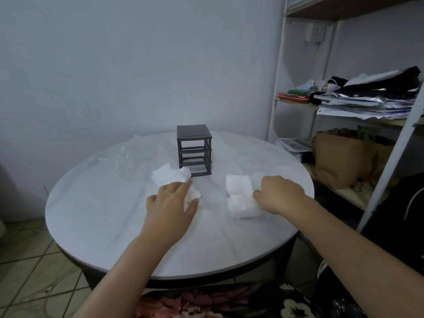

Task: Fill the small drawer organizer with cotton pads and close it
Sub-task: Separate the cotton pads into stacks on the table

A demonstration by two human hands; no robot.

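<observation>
A small dark grey drawer organizer frame (194, 149) stands at the back middle of the round white table (110, 214); its three slots look empty. A loose pile of white cotton pads (171, 175) lies just left of its base. My left hand (171, 204) rests palm down on the near edge of that pile, fingers around a few pads. Right of centre lie clear drawers packed with white pads (241, 196). My right hand (278, 193) holds their right side with curled fingers.
A crumpled clear plastic bag (121, 157) lies at the back left of the table. A white metal shelf unit (325, 106) with papers and a brown paper bag (344, 157) stands close on the right. A floral cushion (218, 301) is below the table's near edge.
</observation>
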